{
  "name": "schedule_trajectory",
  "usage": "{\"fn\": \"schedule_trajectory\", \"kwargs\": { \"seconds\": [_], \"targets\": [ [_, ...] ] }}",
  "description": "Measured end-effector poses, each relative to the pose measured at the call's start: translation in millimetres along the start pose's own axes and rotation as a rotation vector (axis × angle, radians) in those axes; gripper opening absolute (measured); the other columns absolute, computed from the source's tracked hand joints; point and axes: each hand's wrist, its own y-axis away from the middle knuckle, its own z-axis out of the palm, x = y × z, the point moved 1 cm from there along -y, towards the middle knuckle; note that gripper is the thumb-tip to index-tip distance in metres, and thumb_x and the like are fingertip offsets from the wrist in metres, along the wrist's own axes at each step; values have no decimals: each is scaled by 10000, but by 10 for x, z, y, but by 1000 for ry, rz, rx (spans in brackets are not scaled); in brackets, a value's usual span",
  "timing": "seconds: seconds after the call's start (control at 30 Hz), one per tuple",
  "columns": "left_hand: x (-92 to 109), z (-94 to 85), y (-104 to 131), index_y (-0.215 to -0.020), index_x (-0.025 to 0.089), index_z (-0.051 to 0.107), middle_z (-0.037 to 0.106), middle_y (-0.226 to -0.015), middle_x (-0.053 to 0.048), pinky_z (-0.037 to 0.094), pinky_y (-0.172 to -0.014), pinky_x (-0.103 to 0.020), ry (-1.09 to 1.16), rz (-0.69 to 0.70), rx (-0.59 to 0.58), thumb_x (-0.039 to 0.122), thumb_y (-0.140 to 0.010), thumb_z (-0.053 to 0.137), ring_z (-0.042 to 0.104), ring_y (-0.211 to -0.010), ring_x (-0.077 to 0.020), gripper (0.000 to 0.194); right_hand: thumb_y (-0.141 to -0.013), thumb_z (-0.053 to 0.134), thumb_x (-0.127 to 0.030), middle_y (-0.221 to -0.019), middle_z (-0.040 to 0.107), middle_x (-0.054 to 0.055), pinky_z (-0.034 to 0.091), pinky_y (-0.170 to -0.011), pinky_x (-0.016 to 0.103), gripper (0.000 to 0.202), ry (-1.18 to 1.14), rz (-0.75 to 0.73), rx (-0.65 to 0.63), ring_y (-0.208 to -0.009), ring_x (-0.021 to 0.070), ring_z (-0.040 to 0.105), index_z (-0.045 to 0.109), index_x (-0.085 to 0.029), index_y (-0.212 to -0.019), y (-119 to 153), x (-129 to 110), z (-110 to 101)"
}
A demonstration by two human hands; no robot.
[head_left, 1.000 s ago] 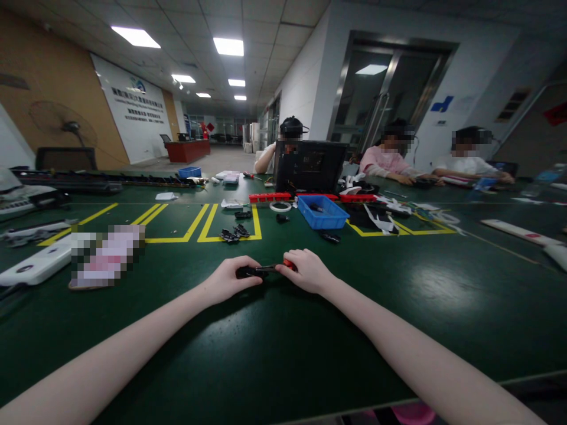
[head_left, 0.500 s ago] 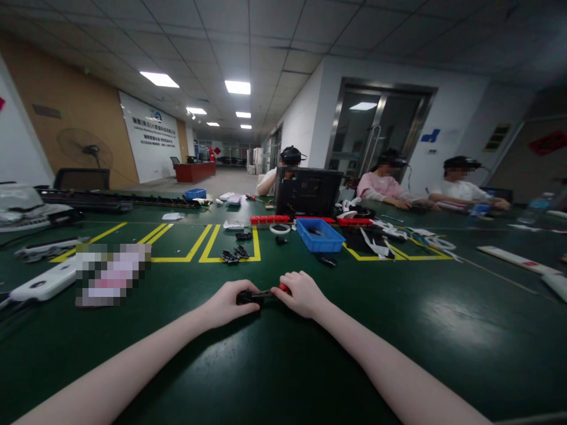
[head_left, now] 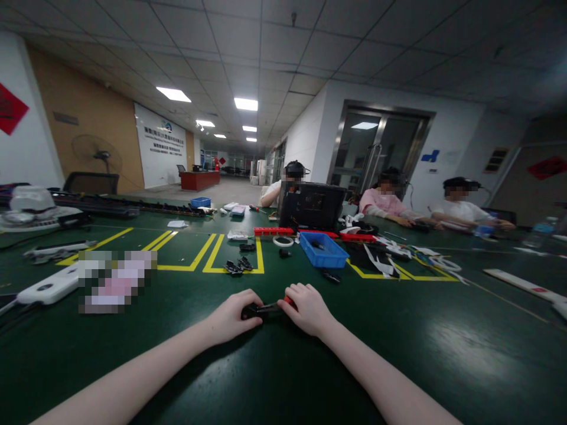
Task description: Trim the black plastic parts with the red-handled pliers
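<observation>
My left hand is closed around a small black part, low over the green table. A tool with a red handle is gripped in my right hand. Its metal end points left and meets the black part. The fingers hide most of the part and of the handle, so the kind of tool is hard to tell. Beyond my hands, several small black pieces lie inside a yellow taped outline, and a blue bin holds a dark piece.
A black boxy device stands behind red strips. At the left lie a white power strip and a blurred-out flat object. Cables and white strips are on the right. Three people sit across the table.
The whole view has shifted, with the scene now lower and slightly to the right in the picture. My hands keep the same hold on the black part and the red-handled tool.
</observation>
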Motion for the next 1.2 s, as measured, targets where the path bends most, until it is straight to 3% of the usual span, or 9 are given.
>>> {"fn": "schedule_trajectory", "kwargs": {
  "seconds": [0.33,0.8,1.2],
  "targets": [
    [80,13,14,-962,200,611,615,-980,-35,445,-813,-342,-166,18,4,220,-820,641,558,-922,-219,146,-968,404,-397,-832,610,36,303,-681,291,320,12,8,7,-766,161,521,579,-186,-802,2,9,12],
    [103,10,10,-978,206,598,620,-986,-37,442,-801,-343,-240,1,-9,245,-808,650,559,-918,-228,183,-972,389,-388,-840,608,40,298,-698,303,323,41,-1,56,-778,163,521,577,-183,-807,5,70,9],
    [64,23,8,-953,210,599,625,-970,-20,432,-793,-326,-276,42,0,207,-820,669,559,-902,-216,150,-977,378,-385,-830,615,44,294,-690,294,347,55,-25,20,-771,162,524,587,-183,-788,-8,68,15]
  ]
}}
